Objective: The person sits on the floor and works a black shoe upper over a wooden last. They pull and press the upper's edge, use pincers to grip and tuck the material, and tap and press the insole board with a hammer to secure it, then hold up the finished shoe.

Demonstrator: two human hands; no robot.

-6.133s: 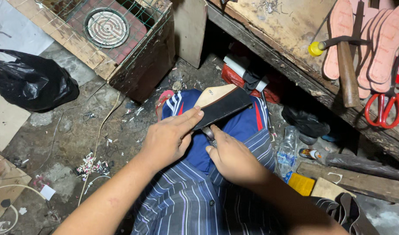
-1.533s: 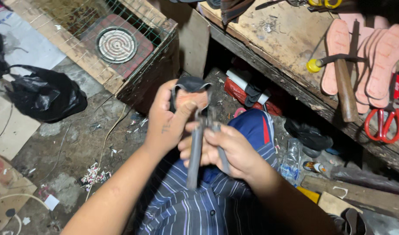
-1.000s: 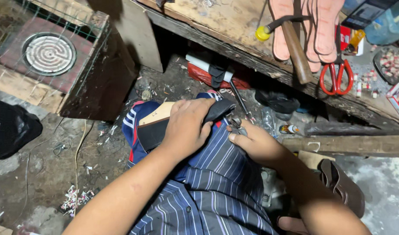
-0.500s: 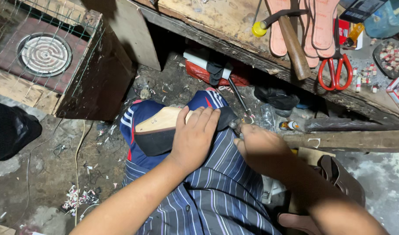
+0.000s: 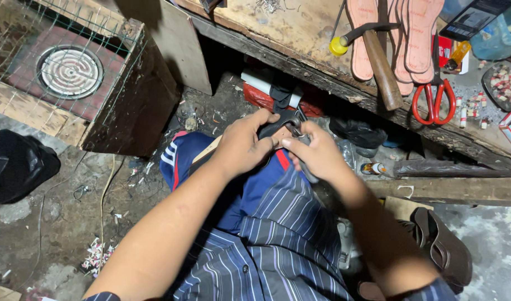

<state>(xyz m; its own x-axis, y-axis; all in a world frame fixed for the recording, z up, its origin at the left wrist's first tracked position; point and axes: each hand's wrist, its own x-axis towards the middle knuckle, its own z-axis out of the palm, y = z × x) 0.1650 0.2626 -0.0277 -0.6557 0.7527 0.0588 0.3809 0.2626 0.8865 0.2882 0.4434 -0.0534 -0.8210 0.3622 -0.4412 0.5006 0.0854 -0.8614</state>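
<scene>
My left hand point(image 5: 241, 146) grips a black shoe piece with a tan sole point(image 5: 273, 126) that rests on my blue-trousered knee point(image 5: 183, 159). Its fingers curl over the piece's far edge. My right hand point(image 5: 318, 154) is closed around metal pincers point(image 5: 298, 132). The pincers' jaws touch the black edge of the piece, right next to my left fingertips. The handles run down through my right palm and are mostly hidden. Both hands sit close together in front of the low wooden workbench point(image 5: 300, 39).
On the bench lie a wooden-handled hammer point(image 5: 381, 62), red scissors point(image 5: 434, 96) and pink insoles point(image 5: 416, 28). A coil stove point(image 5: 70, 71) sits in a meshed wooden box at left, with a black bag point(image 5: 15, 167) below it. A brown shoe point(image 5: 444, 252) lies at right.
My left hand has shifted from lying flat on the shoe piece to gripping its far end. My right hand has brought the pincers up against that edge.
</scene>
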